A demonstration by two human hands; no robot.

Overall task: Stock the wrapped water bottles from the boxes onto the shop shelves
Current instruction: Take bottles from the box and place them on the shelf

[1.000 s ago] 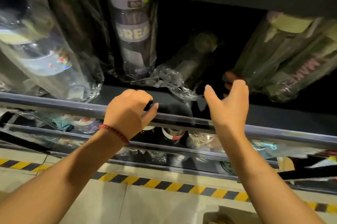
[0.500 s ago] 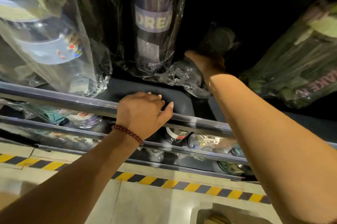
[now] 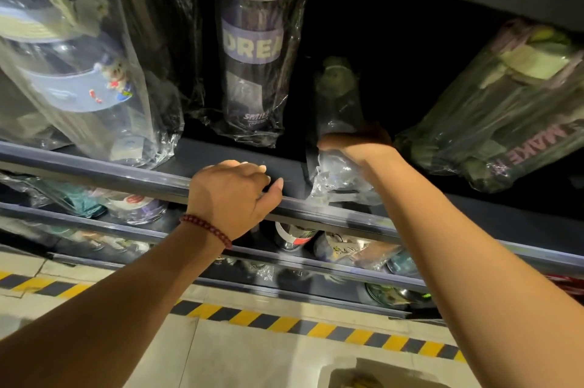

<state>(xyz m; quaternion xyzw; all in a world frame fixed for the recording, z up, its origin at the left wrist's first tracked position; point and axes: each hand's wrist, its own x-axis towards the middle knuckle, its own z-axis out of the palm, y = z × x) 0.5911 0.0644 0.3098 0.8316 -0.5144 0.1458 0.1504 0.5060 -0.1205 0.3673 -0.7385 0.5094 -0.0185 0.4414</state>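
Observation:
A dark wrapped water bottle (image 3: 337, 96) with a green cap stands nearly upright on the dark shop shelf (image 3: 221, 155), its crinkled plastic wrap bunched at the base. My right hand (image 3: 357, 142) grips its lower body from the right. My left hand (image 3: 232, 194), with a red bead bracelet at the wrist, rests on the shelf's front rail (image 3: 94, 171) with fingers curled over the edge. Left of the held bottle stands a purple wrapped bottle (image 3: 252, 49) marked "DREA". A clear wrapped bottle with a blue band (image 3: 72, 81) stands at far left.
A leaning green and purple wrapped pack (image 3: 505, 109) sits on the shelf at right. Lower shelves (image 3: 303, 262) hold several more wrapped bottles. Yellow-black hazard tape (image 3: 284, 323) runs along the tiled floor below. The top of a cardboard box (image 3: 363, 379) shows at the bottom edge.
My right hand reached into the shelf, took hold of the lying dark bottle and stood it nearly upright. My left hand stayed on the rail.

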